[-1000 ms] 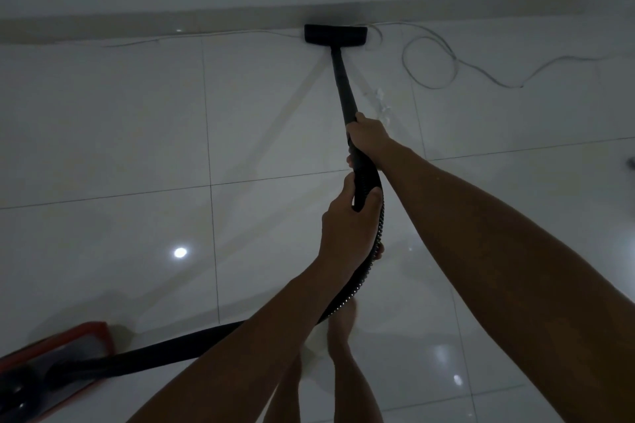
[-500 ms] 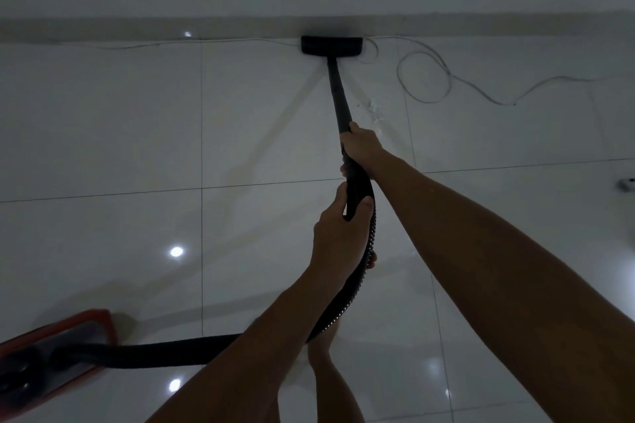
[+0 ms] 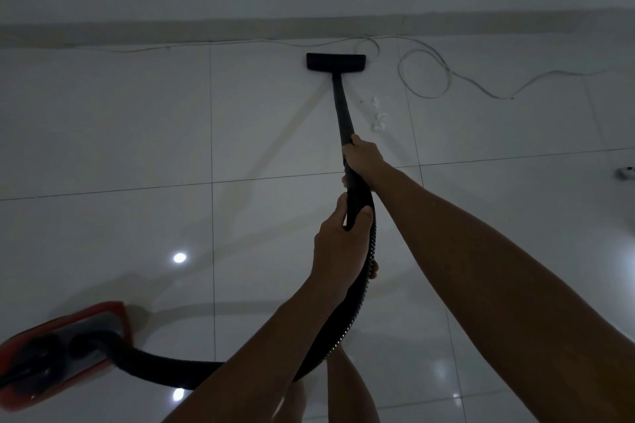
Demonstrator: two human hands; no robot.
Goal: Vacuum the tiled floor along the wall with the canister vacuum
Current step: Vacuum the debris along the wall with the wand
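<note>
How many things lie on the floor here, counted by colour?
Black: 3, the nozzle, wand and hose.
Red: 1, the canister.
White: 3, the cord, a cluster of scraps and a small object at the right edge.
Total: 7.

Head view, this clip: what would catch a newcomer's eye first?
Two bare arms reach forward down the middle, the right hand and left hand both gripping a black vacuum wand whose floor head sits on the glossy tiled floor near the wall. A red canister lies at lower left, joined by a black hose. A thin pale cable loops just right of the head, with small white scraps beside the wand.
</note>
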